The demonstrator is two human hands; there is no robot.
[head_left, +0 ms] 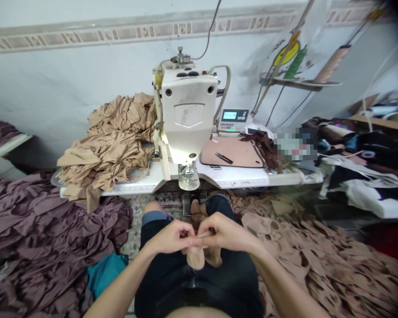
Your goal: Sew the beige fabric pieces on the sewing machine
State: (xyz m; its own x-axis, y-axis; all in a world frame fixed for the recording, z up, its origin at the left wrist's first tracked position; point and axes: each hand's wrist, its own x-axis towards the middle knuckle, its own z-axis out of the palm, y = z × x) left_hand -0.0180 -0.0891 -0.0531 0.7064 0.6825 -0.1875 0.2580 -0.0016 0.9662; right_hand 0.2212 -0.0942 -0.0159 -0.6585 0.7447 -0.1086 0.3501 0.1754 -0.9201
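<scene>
Above my lap, my left hand point(174, 237) and my right hand point(222, 232) meet with fingertips pinched close together. Between them they grip a small piece of beige fabric point(195, 257), whose lower part hangs in folds below the fingers. The edge under the fingertips is mostly hidden. In front of me stands a white sewing machine point(189, 106), its lit needle area over a narrow metal arm point(189, 179), apart from my hands.
Tan fabric pieces point(119, 137) are heaped on the table left of the machine. A pink pad point(232, 152) bears black thread snips point(223, 157). Beside it is a control panel point(234, 120). Purple fabric point(46, 225) covers the left floor, beige fabric point(325, 256) the right.
</scene>
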